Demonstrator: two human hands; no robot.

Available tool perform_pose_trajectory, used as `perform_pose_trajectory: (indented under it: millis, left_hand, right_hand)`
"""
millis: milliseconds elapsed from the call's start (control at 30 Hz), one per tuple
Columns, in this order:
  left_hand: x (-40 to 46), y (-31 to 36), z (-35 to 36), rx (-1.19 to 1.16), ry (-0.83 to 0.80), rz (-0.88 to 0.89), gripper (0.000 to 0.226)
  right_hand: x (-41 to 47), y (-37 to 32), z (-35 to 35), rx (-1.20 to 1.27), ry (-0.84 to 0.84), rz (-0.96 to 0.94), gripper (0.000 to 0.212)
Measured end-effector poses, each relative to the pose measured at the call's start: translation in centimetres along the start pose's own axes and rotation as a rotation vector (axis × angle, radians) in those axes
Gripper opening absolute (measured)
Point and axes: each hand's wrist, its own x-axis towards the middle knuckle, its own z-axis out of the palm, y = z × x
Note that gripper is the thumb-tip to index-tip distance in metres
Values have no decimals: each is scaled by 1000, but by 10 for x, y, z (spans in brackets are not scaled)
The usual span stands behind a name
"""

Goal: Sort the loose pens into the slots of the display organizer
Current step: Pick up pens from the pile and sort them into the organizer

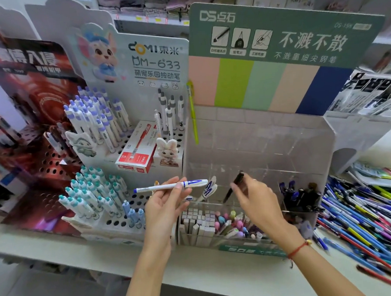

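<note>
I see a white pen [170,185] with blue markings lying level across my left hand [163,206], pinched between thumb and fingertips, palm up, just in front of the clear display organizer [257,144]. My right hand [256,199] is curled round a black pen [234,186], which tilts steeply with its lower end pointing into the organizer's middle tier; motion blur keeps me from telling whether the tip touches anything. Between the two hands, two more white-and-blue pens [208,189] lean in a slot. Below my right hand, the front compartments hold pale square-capped pens [197,222] and a cluster of pastel pens [232,223]. Just right of that hand, dark blue and black pens [299,194] stand in a side slot. Further right, a heap of loose pens [363,218] sprawls over the surface [219,275]. Left of my left hand stands a white perforated stand [126,221] with teal-capped pens [90,194], and a red pen box [136,148] lies higher up on it.
</note>
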Motion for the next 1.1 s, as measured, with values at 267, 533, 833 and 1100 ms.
perform_pose_trajectory:
  millis: [267, 533, 833, 1100]
  left_hand:
    - [-1, -7, 5, -55, -33, -72, 23]
    - [1, -30, 62, -56, -235, -181, 31]
    - [30, -66, 29, 1690, -290, 823, 56]
    - [24, -41, 5, 1895, 25, 760, 59]
  right_hand:
    - [2, -6, -9, -18, -21, 113, 38]
    - [-15, -35, -35, 954, -56, 213, 11]
    - [-21, 1, -50, 896, 266, 295, 9]
    - [-7, -18, -15, 469, 164, 5, 9]
